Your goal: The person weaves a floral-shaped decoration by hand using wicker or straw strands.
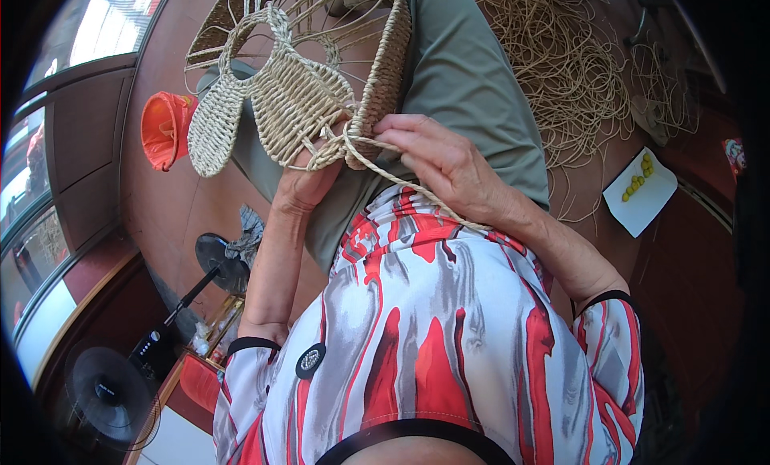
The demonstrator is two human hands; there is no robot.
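A half-woven basket (298, 104) of pale straw cord on a wire frame rests across my lap, with an oval woven flap at its left side. My left hand (311, 186) grips the basket's lower corner from beneath, its fingers mostly hidden behind the weave. Close against the same corner, my right hand (445, 162) has its fingers bent and pinched together on a straw cord (417, 192). That cord loops around the corner and trails down over my shirt. The fingertips of the right hand touch the basket's side wall.
Loose straw cord (561, 64) lies heaped on the floor at the right. Beyond it sits a white sheet (639, 212) with small yellow-green fruits (639, 180). An orange-red bucket (164, 128) stands at the left, and a black fan (112, 393) at the lower left.
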